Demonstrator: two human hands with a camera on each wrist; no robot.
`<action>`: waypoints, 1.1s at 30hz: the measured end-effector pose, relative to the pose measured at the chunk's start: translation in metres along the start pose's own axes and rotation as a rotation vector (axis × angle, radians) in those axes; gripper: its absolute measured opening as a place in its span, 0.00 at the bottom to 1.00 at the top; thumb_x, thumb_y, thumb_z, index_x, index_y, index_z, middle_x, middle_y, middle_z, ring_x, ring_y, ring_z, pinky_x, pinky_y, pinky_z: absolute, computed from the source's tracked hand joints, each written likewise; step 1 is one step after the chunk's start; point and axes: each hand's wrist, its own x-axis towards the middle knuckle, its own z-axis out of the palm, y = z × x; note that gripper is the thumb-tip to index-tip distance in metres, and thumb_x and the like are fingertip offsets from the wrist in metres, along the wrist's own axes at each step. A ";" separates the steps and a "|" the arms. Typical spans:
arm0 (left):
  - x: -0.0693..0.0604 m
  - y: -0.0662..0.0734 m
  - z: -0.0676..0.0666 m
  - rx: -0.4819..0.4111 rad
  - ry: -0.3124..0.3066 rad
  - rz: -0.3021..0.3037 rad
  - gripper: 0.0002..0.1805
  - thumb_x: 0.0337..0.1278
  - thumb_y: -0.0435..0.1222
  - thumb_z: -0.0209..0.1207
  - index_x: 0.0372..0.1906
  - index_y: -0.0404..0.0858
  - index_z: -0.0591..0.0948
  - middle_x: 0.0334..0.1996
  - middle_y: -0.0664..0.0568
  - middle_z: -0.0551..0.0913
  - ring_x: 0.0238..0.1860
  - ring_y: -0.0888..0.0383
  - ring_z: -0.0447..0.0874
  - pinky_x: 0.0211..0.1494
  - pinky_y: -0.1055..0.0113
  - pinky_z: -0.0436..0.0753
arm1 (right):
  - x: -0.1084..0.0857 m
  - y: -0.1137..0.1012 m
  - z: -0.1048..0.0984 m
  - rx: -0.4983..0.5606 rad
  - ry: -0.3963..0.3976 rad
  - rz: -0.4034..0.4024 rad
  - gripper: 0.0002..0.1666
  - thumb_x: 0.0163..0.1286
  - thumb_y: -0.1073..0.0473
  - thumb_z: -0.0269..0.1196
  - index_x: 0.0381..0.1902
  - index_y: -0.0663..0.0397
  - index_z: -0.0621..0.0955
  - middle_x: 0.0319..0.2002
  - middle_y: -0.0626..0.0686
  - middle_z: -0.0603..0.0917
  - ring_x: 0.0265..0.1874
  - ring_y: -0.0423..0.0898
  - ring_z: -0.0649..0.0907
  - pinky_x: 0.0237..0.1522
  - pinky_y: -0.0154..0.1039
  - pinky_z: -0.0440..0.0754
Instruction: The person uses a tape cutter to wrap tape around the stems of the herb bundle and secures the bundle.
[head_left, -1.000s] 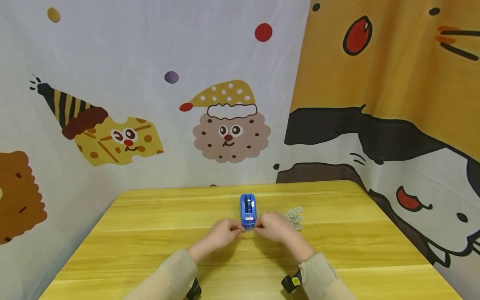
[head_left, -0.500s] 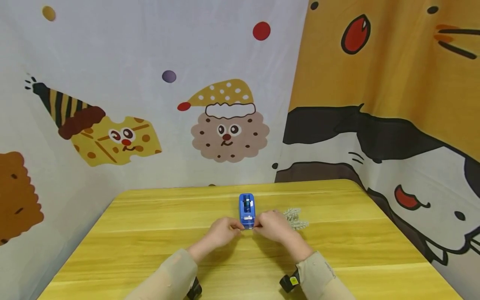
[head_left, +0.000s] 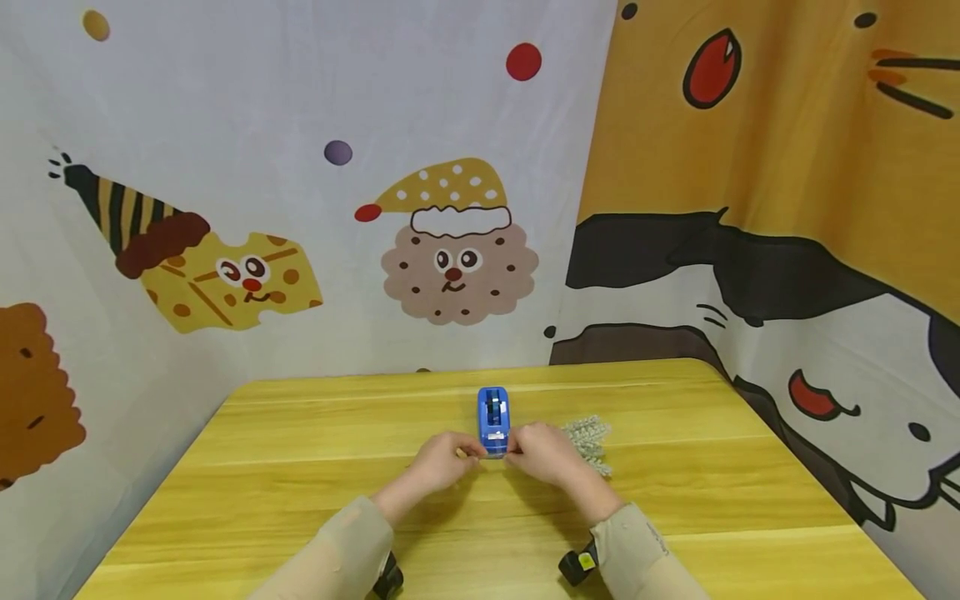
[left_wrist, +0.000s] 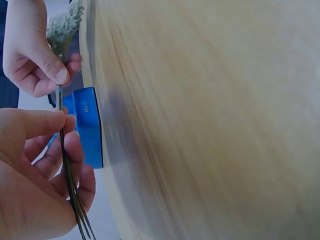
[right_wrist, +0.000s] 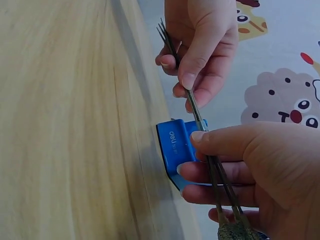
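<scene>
A bunch of dried flowers with thin dark stems is held level between both hands; its pale grey-green heads [head_left: 589, 442] stick out beyond the right hand. My left hand [head_left: 444, 461] pinches the stems [left_wrist: 66, 155] between thumb and fingertips, toward their bare ends. The right hand [head_left: 551, 454] pinches them nearer the heads. A shiny band, which looks like clear tape [right_wrist: 201, 125], lies on the stems between the two hands. Just behind the fingertips stands a blue tape dispenser [head_left: 493, 440], apart from or touching the stems, I cannot tell which.
The wood-grain table [head_left: 315, 500] stretches out around the hands. Its far edge meets a printed cartoon curtain [head_left: 300, 125], which also hangs along the right side. Black wrist cameras [head_left: 577, 567] hang below the sleeves.
The flower heads have turned and spread differently, now reaching lower beside the right wrist. Both hands stay in nearly the same place, with small finger shifts. The head view has shifted slightly.
</scene>
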 end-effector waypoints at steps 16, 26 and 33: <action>0.000 -0.003 -0.001 -0.013 0.001 -0.001 0.08 0.61 0.29 0.60 0.40 0.40 0.86 0.34 0.54 0.81 0.16 0.62 0.73 0.19 0.70 0.73 | 0.000 0.003 0.006 0.118 -0.046 0.030 0.22 0.68 0.47 0.63 0.15 0.47 0.81 0.10 0.38 0.64 0.11 0.34 0.60 0.15 0.30 0.59; 0.000 -0.005 -0.001 0.003 -0.025 0.017 0.08 0.60 0.30 0.60 0.41 0.39 0.86 0.35 0.54 0.83 0.18 0.58 0.78 0.25 0.67 0.76 | 0.000 0.004 0.009 0.155 -0.040 0.042 0.25 0.68 0.48 0.64 0.12 0.49 0.80 0.09 0.38 0.59 0.10 0.35 0.57 0.14 0.30 0.56; 0.006 -0.008 -0.010 0.061 -0.020 0.074 0.08 0.62 0.36 0.61 0.40 0.37 0.86 0.35 0.53 0.85 0.31 0.59 0.79 0.37 0.62 0.79 | 0.000 0.007 0.010 0.188 -0.045 0.040 0.17 0.67 0.48 0.64 0.23 0.49 0.89 0.12 0.38 0.71 0.11 0.34 0.60 0.15 0.30 0.58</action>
